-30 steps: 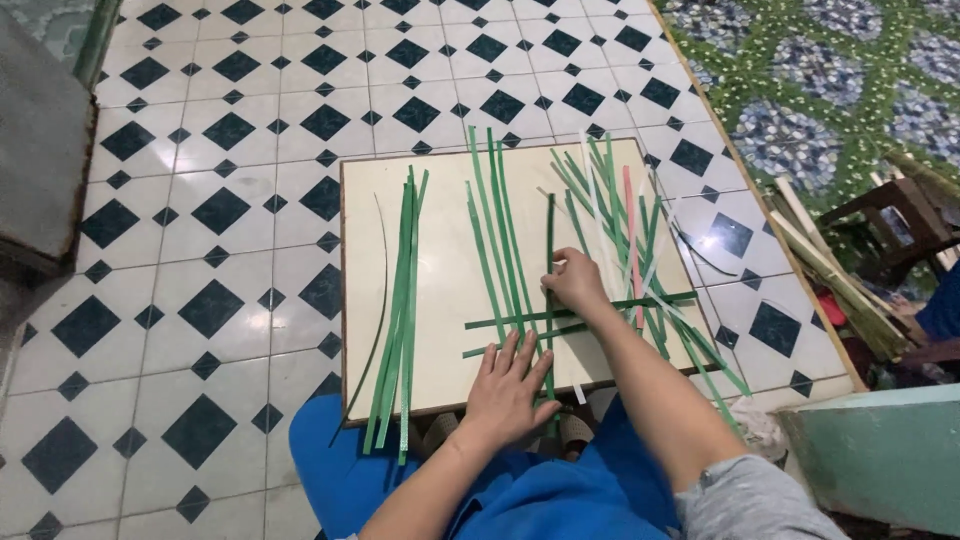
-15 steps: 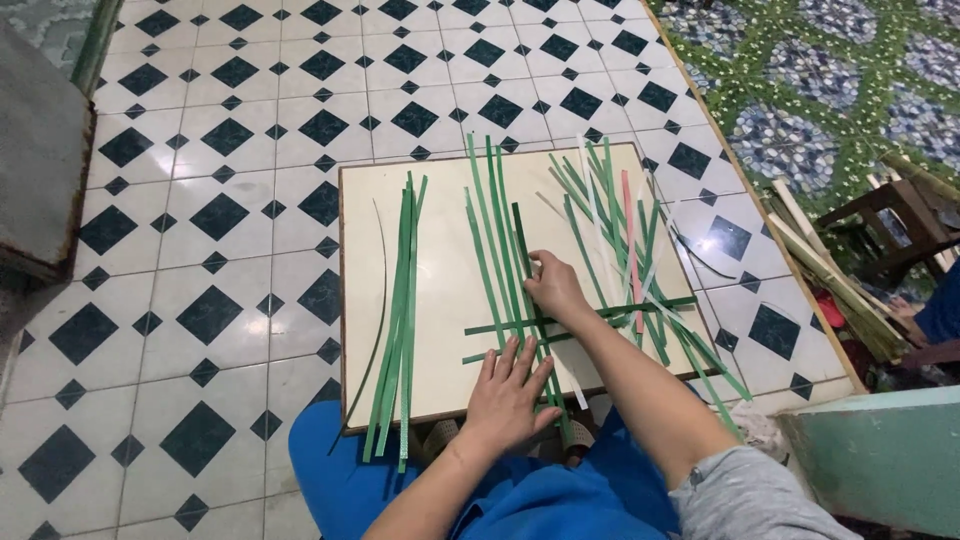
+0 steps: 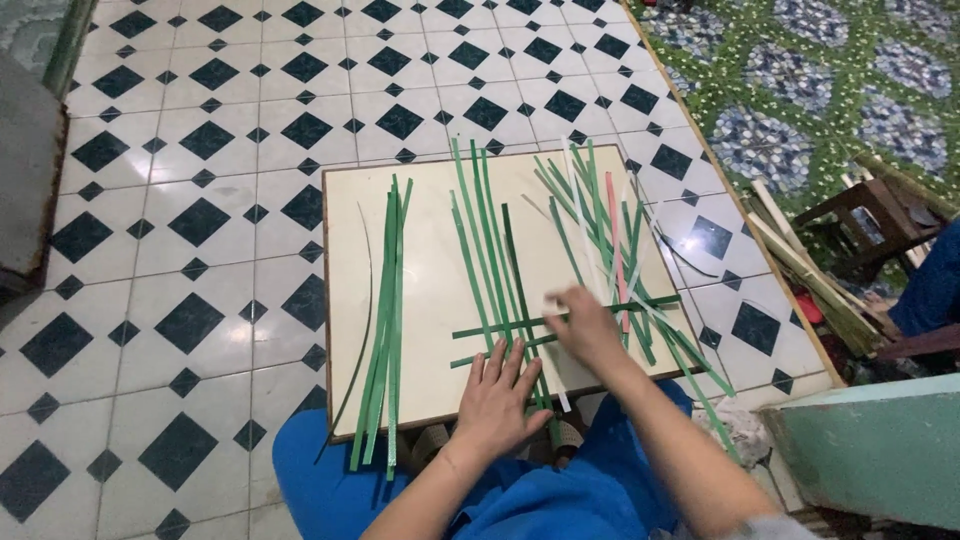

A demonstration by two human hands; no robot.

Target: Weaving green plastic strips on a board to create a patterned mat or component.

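A cream board (image 3: 430,300) with a thin brown rim lies on the tiled floor (image 3: 200,220), its near edge over the person's blue-clothed lap (image 3: 330,480).

The left hand (image 3: 497,400) rests flat near the near edge of the board, its fingers (image 3: 510,362) spread wide and pressing down on the lower ends of the upright green strips (image 3: 490,240); it grips nothing. These strips run from the near edge toward the far edge, about the middle of the board, and two green strips lie across them (image 3: 560,320), roughly parallel to the near edge, just beyond the left fingertips.

The right hand (image 3: 585,325) is blurred, over the crossing strips toward the right side of the board. Its fingers are curled loosely and seem to pinch a pale strip end (image 3: 553,300); how tight the hold is cannot be told.

Behind the right hand a loose fan of green strips (image 3: 600,215), with one pink strip (image 3: 615,240) among them, spreads from the far right corner down over the right edge. A separate bundle of green strips (image 3: 385,320) lies along the left side of the board, its ends passing over the near edge.

Off to the right, beyond the tiles, lie a patterned green floor covering (image 3: 800,80) and a bundle of pale sticks (image 3: 810,270).
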